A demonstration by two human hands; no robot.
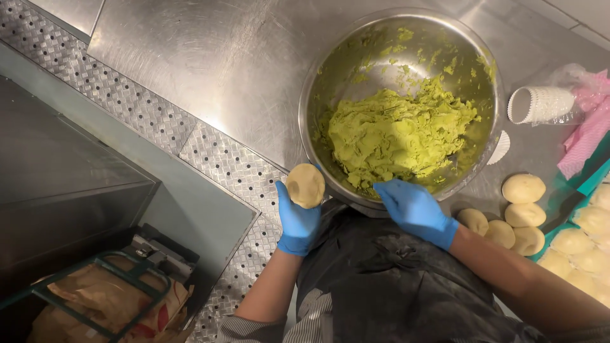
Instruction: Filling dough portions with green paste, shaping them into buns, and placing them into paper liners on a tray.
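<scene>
Blue-gloved hands work at a steel bowl of green paste.

Brown paper bags [108, 305] sit low at the far left under a green frame. The left hand [297, 219], closed around a flattened pale dough disc [305, 185], holds it up just beside the bowl's near rim. The steel bowl [330, 70] stands on the steel tabletop [210, 57] and holds the green paste [397, 130]. The right hand [414, 208] rests at the near rim, fingers curled, gripping nothing visible. Further right lie dough balls [511, 219], and above them a stack of white paper cups [540, 103].
</scene>
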